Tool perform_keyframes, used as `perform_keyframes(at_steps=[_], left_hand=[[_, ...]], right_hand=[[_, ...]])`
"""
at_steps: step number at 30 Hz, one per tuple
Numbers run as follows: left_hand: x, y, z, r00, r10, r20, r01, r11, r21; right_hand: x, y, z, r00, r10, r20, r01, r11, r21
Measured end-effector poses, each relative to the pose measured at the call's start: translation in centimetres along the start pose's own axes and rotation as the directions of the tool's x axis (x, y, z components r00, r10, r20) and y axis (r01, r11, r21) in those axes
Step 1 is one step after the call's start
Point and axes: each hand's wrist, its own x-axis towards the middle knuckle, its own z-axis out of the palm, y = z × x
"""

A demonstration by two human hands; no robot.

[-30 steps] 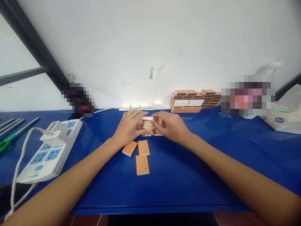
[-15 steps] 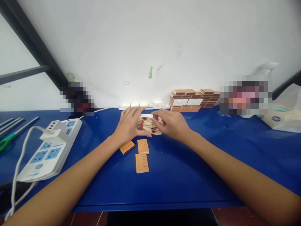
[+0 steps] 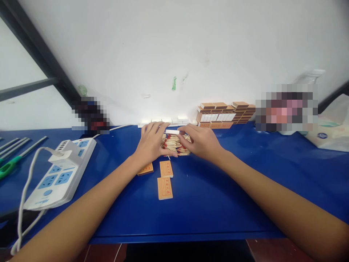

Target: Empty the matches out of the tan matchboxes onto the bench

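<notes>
A small white matchbox tray [image 3: 172, 131] is pinched between the thumb and fingers of my right hand [image 3: 201, 140], above a heap of loose matches [image 3: 176, 143] with red heads. My left hand [image 3: 150, 142] curves round the heap's left side, thumb stretched apart from the fingers. Its fingertips come close to the tray's left end; whether they touch it I cannot tell. Nearer to me lie an orange matchbox [image 3: 166, 169], a second matchbox [image 3: 165, 188] just below it, and a third matchbox [image 3: 146, 169] partly covered by my left wrist.
Stacked matchboxes [image 3: 242, 113] stand against the wall at the back right. White trays [image 3: 183, 119] line the wall behind my hands. A power strip [image 3: 61, 182] with a cable and a green-handled tool [image 3: 11, 166] lie left. A plastic packet [image 3: 331, 131] sits far right.
The view has shifted slightly. My left thumb now sits over the front of the heap with one match sticking out beneath it. The right hand still holds the tray.
</notes>
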Motion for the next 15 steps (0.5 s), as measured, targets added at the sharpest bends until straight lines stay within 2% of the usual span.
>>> perform_keyframes(at_steps=[3, 10, 15], left_hand=[[0.0, -0.1, -0.2, 1.000, 0.004, 0.027, -0.004, 1.000, -0.017], [-0.3, -3.2, -1.9, 0.996, 0.024, 0.091, -0.012, 0.991, -0.136], [-0.2, -2.4, -1.9, 0.995, 0.068, 0.078, -0.054, 0.985, -0.162]], right_hand=[[0.0, 0.1, 0.0, 1.000, 0.025, -0.014, -0.025, 1.000, -0.001], [-0.2, 0.8, -0.1, 0.998, 0.046, -0.037, -0.047, 0.998, -0.029], [-0.2, 1.1, -0.1, 0.997, 0.040, -0.062, -0.043, 0.998, -0.054]])
